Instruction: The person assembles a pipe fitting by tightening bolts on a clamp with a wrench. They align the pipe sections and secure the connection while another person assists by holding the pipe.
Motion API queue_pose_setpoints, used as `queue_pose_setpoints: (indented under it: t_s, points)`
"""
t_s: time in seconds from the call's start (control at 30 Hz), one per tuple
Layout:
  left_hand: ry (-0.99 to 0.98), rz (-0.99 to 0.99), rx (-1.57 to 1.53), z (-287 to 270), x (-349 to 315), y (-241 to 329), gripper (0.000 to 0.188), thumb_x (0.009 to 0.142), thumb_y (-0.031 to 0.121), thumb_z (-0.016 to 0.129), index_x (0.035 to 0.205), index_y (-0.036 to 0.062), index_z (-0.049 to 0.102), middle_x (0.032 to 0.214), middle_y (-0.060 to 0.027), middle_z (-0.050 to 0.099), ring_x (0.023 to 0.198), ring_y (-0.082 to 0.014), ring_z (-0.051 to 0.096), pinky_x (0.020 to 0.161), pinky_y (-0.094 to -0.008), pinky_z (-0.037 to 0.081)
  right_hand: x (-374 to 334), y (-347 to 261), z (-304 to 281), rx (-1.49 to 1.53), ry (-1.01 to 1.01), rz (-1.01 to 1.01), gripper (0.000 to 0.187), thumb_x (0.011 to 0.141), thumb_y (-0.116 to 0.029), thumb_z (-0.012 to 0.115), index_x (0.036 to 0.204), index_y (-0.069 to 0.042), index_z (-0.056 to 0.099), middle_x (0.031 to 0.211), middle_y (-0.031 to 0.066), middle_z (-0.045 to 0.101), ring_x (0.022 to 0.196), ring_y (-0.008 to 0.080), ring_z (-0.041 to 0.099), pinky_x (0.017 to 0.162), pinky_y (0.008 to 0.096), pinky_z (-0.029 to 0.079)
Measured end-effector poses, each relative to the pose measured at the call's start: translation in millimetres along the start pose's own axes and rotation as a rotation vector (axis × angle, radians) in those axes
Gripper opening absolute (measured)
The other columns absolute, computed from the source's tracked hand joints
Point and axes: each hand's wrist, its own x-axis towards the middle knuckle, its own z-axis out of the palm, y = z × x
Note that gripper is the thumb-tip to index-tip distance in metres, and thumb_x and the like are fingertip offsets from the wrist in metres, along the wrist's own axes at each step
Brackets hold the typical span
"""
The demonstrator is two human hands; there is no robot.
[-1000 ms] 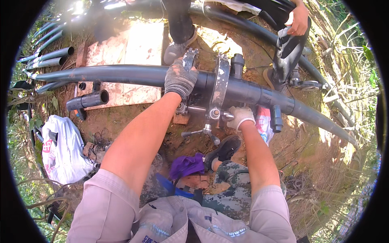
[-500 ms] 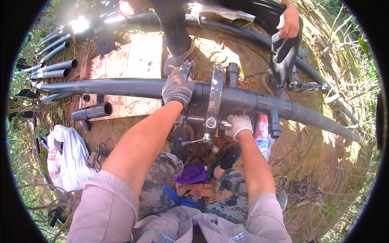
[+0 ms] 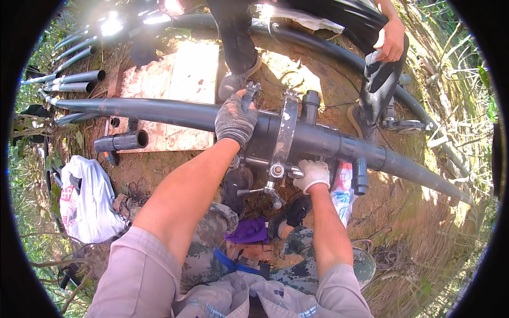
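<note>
Head view: black pipe (image 3: 159, 110) runs left-right, dipping rightward.

— What carries it all?

— Bare reddish dirt ground (image 3: 424, 222), with dry grass at the right.

— What lies on it by the left hand's fingers (image 3: 233, 114)?

— The long black pipe (image 3: 148, 110) runs under them. Beyond lies a flat pale board (image 3: 185, 79), with a short pipe stub (image 3: 121, 142) at its near edge, left of those fingers.

— And farther left?

— A white plastic bag (image 3: 85, 199), well apart. Cut pipe ends (image 3: 79, 79) lie stacked at the far left.
</note>
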Motion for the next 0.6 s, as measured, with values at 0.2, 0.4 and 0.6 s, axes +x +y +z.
queue_pose_setpoints:
  t_s: [0.2,0.4,0.6]
  points:
    - [0.008,0.039,0.021,0.1,-0.4,-2.3,0.046,0.089,0.026,0.068,0.132,0.0107,0.061,0.112,-0.0194,0.071,0.106,-0.0362,0.067,0.097,-0.0431,0.052,5.4,4.9,10.4,0.045,-0.088,0.038,0.047,0.072,-0.045,0.077,0.108,-0.015,0.072,0.112,0.0127,0.072,0.110,0.0323,0.067,0.101,0.0466,0.046]
    - [-0.020,0.005,0.060,-7.1,-6.3,1.9,0.047,0.088,0.025,0.069,0.131,0.0099,0.062,0.114,-0.0199,0.071,0.105,-0.0360,0.068,0.094,-0.0435,0.053,2.4,3.9,9.5,0.050,-0.017,0.005,0.041,0.071,-0.043,0.077,0.100,-0.014,0.071,0.107,0.0121,0.073,0.106,0.0324,0.068,0.096,0.0456,0.048]
    - [-0.050,-0.029,0.038,-4.3,2.0,4.3,0.050,0.088,0.025,0.067,0.135,0.0106,0.059,0.113,-0.0195,0.071,0.106,-0.0370,0.068,0.095,-0.0446,0.053,3.7,4.2,7.8,-0.025,-0.096,0.012,0.054,0.071,-0.043,0.076,0.118,-0.017,0.071,0.114,0.0118,0.072,0.111,0.0330,0.067,0.102,0.0448,0.046]
